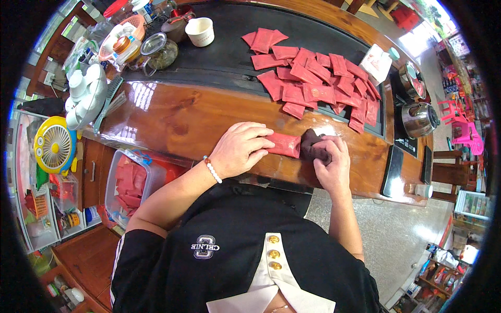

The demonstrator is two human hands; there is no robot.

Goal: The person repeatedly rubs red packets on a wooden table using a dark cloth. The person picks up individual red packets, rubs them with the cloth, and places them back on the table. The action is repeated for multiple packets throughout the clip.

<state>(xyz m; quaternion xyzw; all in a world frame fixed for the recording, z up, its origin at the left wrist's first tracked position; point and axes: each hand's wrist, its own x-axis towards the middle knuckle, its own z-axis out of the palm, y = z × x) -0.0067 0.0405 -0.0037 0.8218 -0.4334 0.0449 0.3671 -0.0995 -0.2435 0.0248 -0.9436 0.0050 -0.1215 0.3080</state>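
Note:
A flat red packet [285, 144] lies on the polished wooden table in front of me. The fingers of my left hand [244, 148] cover its left end and hold it down against the wood. Just off its right end is a crumpled dark brown cloth [312, 143], bunched in the grip of my right hand [332, 158]. Further back, many similar red packets [309, 74] are heaped loosely over the black tray [227, 47] and its near edge. More red packets [131, 182] fill a clear plastic bin [150, 187] below the table at my left.
A glass teapot [160, 53] and a white paper cup [200, 32] stand at the back left. Nearer are a bowl of white cups [86, 96] and a brush [107, 101]. A yellow fan [54, 144] sits far left. A steel kettle [419, 119] and a tissue pack [375, 64] are at the right.

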